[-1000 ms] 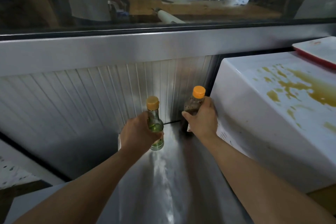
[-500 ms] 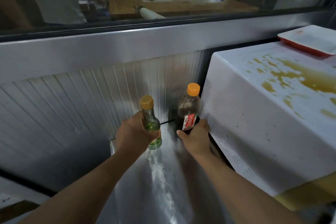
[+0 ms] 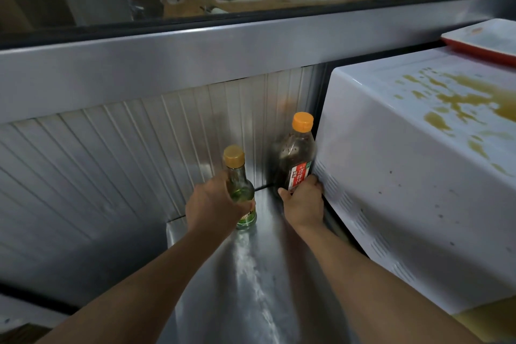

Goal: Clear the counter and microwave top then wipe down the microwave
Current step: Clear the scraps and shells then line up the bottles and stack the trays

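Dark bottle (image 3: 293,159) lowered, seemingly against microwave (image 3: 405,176).

Both bare forearms reach forward side by side, a gap between them. The left hand (image 3: 213,204) curls around a small green glass bottle (image 3: 240,190), while the right hand (image 3: 304,200) grips the base of a dark sauce bottle (image 3: 296,159).
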Motion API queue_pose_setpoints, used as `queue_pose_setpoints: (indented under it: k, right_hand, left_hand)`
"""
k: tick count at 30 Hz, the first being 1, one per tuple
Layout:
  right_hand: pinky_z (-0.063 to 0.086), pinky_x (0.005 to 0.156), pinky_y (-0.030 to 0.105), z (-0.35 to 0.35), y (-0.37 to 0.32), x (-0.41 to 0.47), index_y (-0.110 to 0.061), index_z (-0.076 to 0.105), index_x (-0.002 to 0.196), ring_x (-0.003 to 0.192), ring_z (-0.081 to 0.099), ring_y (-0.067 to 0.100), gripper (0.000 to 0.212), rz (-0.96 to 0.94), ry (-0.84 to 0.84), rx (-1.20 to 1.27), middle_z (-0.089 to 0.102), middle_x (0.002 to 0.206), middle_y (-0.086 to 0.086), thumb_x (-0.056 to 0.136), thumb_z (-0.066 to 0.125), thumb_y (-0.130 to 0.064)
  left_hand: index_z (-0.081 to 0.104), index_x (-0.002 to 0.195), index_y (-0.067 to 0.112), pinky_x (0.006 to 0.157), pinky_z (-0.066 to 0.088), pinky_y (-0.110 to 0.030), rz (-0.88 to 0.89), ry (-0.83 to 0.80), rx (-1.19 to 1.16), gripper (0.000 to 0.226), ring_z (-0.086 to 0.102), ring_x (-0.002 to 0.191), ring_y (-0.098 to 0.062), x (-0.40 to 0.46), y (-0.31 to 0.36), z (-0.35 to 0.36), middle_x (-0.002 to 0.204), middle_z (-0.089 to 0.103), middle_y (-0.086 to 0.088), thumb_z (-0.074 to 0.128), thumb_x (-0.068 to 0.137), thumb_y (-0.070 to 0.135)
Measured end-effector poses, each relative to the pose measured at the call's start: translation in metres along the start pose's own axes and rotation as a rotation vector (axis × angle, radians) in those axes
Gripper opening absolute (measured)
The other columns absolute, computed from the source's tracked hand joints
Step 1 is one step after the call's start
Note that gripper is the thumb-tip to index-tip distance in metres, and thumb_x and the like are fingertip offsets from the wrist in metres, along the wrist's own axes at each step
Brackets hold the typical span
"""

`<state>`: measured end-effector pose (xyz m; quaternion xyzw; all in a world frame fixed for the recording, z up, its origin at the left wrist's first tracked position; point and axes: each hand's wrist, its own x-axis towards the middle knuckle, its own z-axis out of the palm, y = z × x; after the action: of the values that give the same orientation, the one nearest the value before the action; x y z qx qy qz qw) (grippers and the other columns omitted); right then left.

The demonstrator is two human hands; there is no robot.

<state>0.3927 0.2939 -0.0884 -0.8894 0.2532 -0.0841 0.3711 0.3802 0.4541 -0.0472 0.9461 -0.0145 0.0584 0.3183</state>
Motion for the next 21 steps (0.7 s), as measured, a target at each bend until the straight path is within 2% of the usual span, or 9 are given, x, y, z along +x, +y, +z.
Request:
queue_pose_setpoints:
  k: [9,12,14,17,21]
  right_hand:
    - [0.045,0.089,0.037,-0.004,0.002,-0.004,0.003,0.038,0.126,0.115,0.053,0.035,0.065,-0.002,-0.024,-0.006,0.047,0.130,0.021,0.082,0.071,-0.031]
    - [0.044,0.092,0.037,-0.012,0.009,-0.015,0.002,0.039,0.128,0.117,0.050,0.033,0.063,-0.048,-0.048,0.011,0.048,0.130,0.020,0.080,0.072,-0.024]
    - [0.042,0.095,0.036,-0.019,0.015,-0.024,-0.002,0.038,0.131,0.121,0.047,0.031,0.062,-0.098,-0.066,0.003,0.046,0.133,0.017,0.081,0.070,-0.018]
    - [0.037,0.103,0.033,-0.028,0.024,-0.034,-0.010,0.024,0.145,0.133,0.035,0.026,0.075,-0.174,-0.118,-0.052,0.036,0.143,0.010,0.084,0.066,-0.018]
    - [0.027,0.111,0.030,-0.037,0.030,-0.040,-0.012,0.009,0.150,0.141,0.022,0.025,0.083,-0.215,-0.215,-0.138,0.026,0.150,0.009,0.087,0.063,-0.018]
  left_hand:
    - [0.059,0.099,0.022,0.073,0.056,-0.035,0.019,0.018,-0.020,0.043,0.065,0.080,-0.015,0.006,0.009,0.013,0.088,0.067,0.005,0.082,0.066,0.037]
    - [0.058,0.096,0.021,0.070,0.054,-0.032,0.005,0.020,-0.043,0.039,0.064,0.078,-0.016,0.009,0.014,0.018,0.083,0.064,0.006,0.081,0.067,0.033]
    - [0.055,0.100,0.020,0.071,0.054,-0.033,0.000,0.019,-0.078,0.044,0.064,0.080,-0.019,0.011,0.019,0.021,0.085,0.064,0.005,0.082,0.066,0.030]
    - [0.051,0.107,0.017,0.076,0.056,-0.044,0.005,0.033,-0.097,0.054,0.065,0.087,-0.027,0.017,0.025,0.029,0.095,0.067,-0.004,0.083,0.064,0.030]
    - [0.049,0.107,0.016,0.076,0.056,-0.045,0.002,0.040,-0.086,0.058,0.065,0.088,-0.028,0.025,0.032,0.039,0.096,0.067,-0.005,0.083,0.063,0.030]
